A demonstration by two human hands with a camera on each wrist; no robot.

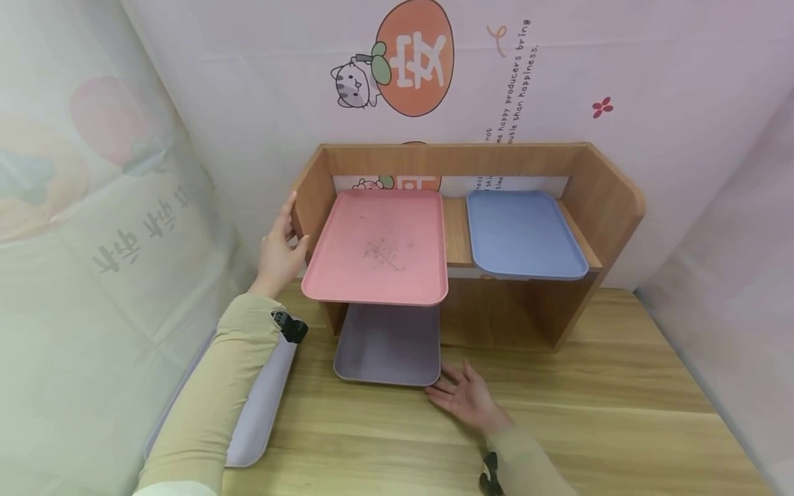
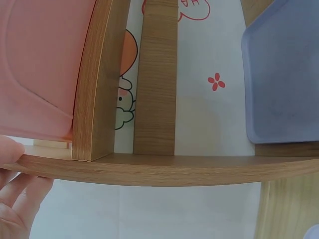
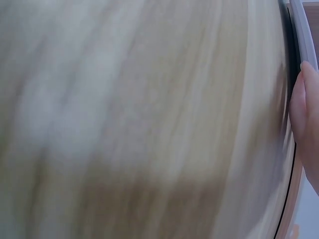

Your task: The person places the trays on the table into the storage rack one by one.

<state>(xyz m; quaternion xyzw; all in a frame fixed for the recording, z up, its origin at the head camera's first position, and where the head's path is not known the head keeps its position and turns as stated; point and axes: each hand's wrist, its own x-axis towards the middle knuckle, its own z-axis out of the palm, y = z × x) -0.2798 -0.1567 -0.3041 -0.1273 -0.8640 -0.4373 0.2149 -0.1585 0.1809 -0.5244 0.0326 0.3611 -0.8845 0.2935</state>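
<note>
My left hand (image 1: pixel 282 255) grips the left side panel of a wooden two-level shelf (image 1: pixel 459 160), its thumb on one side and fingers on the other in the left wrist view. Near it, a pink tray (image 1: pixel 378 248) with a faint plant print lies on the upper level, jutting past the front edge. Below, a grey-purple tray (image 1: pixel 391 351) sticks out from the lower level. My right hand (image 1: pixel 468 399) has its fingers stretched out at that tray's front right corner; the fingertips touch or nearly touch its rim.
A blue tray (image 1: pixel 524 234) lies on the upper level at right, slightly overhanging the front. A lavender tray (image 1: pixel 263 406) rests on the wooden table (image 1: pixel 620 413) at left, partly hidden by my left sleeve. Printed cloth (image 1: pixel 267 83) hangs behind and at the sides.
</note>
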